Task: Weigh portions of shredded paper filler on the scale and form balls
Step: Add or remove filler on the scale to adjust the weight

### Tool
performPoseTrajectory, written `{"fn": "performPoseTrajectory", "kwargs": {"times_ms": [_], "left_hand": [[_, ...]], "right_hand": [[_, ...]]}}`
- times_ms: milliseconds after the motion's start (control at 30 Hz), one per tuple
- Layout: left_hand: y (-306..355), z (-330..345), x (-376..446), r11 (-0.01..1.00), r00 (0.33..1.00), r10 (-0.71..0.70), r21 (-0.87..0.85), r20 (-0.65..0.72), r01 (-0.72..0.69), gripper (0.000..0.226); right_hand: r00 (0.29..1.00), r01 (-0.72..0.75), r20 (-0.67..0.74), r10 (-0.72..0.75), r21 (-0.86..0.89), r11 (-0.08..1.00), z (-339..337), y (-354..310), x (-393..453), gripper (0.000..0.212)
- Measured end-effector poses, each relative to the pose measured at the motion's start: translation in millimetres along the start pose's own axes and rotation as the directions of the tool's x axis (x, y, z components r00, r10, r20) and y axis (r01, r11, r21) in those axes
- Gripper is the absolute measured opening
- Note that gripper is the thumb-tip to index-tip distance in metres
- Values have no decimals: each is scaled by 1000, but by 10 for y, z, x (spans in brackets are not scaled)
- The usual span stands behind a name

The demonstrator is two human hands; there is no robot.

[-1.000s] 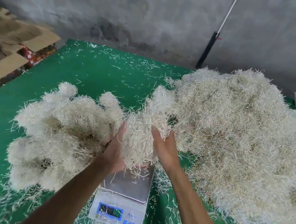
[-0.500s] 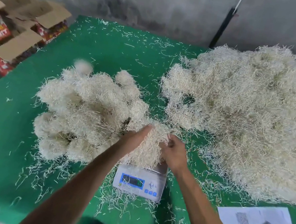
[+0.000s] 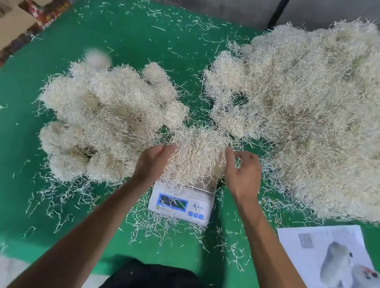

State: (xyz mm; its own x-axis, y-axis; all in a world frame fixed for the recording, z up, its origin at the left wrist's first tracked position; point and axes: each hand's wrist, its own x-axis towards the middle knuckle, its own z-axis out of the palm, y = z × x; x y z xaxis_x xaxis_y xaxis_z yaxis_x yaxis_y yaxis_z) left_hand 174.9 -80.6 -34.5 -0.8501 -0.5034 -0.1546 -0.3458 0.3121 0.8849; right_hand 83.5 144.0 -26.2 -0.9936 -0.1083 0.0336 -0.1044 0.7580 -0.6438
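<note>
A portion of shredded paper [image 3: 194,159] sits heaped on the scale [image 3: 180,204] at the near middle of the green table [image 3: 131,35], between the finished balls [image 3: 103,120] on the left and the big loose pile [image 3: 323,115] on the right. The left hand [image 3: 154,160] rests against the portion's left side with fingers fairly straight, gripping nothing, and the right hand [image 3: 243,174] hovers just right of it, fingers loosely curled (whether it pinches a few strands I cannot tell). Any hand pressure on the heap, or strands draping off the pan onto the table, would likely falsify the reading.

Green table [image 3: 126,34]. Scale [image 3: 180,203] at centre; balls [image 3: 108,118] at 9 o'clock, loose filler [image 3: 325,115] at 2. Printed sheet [image 3: 329,263] at 4.
</note>
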Motion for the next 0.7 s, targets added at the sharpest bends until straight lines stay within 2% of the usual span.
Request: {"fn": "performPoseTrajectory", "kwargs": {"times_ms": [233,433,567,700], "left_hand": [[-32,-86,-92,999,1000,4,-34,-24,-4,47],[-25,-134,-83,997,998,-21,-73,-53,17,51],[20,-147,-66,990,997,-27,-137,-78,16,50],[42,-133,-18,996,990,-10,-88,-142,-2,38]], "right_hand": [[999,-13,-37,16,73,997,-25,-85,-65,79],[999,-41,-23,44,113,993,47,-167,-75,96],[998,-44,-28,47,90,995,83,-187,-32,96],[996,-47,-77,53,75,996,100,-171,-12,90]]}}
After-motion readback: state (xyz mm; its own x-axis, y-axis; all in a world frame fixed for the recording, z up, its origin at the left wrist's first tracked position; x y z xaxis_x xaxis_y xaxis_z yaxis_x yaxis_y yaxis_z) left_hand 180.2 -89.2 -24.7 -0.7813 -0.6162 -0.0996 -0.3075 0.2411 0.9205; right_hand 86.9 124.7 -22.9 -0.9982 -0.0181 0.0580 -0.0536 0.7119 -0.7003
